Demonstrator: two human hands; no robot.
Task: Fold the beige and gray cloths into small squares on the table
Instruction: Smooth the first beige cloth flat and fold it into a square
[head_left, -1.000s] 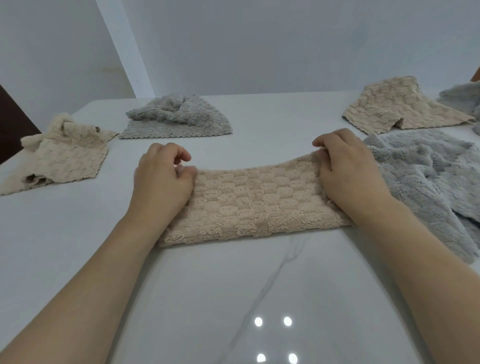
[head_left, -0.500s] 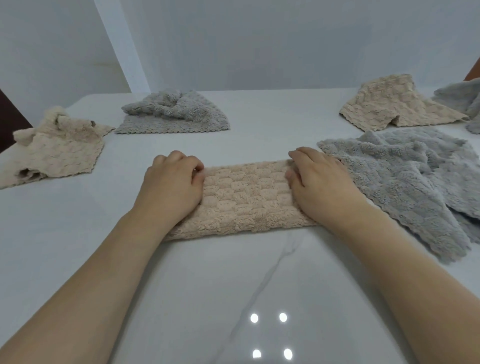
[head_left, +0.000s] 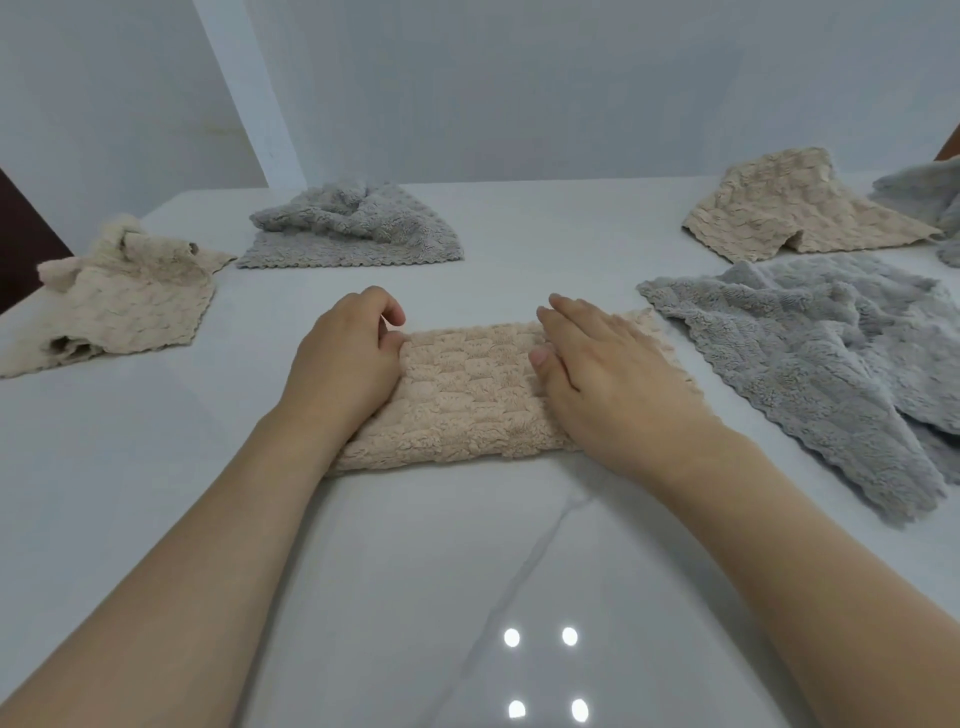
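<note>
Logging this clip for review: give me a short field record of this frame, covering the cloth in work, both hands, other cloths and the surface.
cloth in work: beige cloth, folded into a strip, lying flat at table centre
left hand: fingers curled, gripping the strip's left end
right hand: fingers straight, pressing flat on the strip's right part
nearest other cloth: gray cloth, unfolded, right of the strip
other cloths: crumpled beige and gray ones at far left, far centre and far right
surface: white table
</note>
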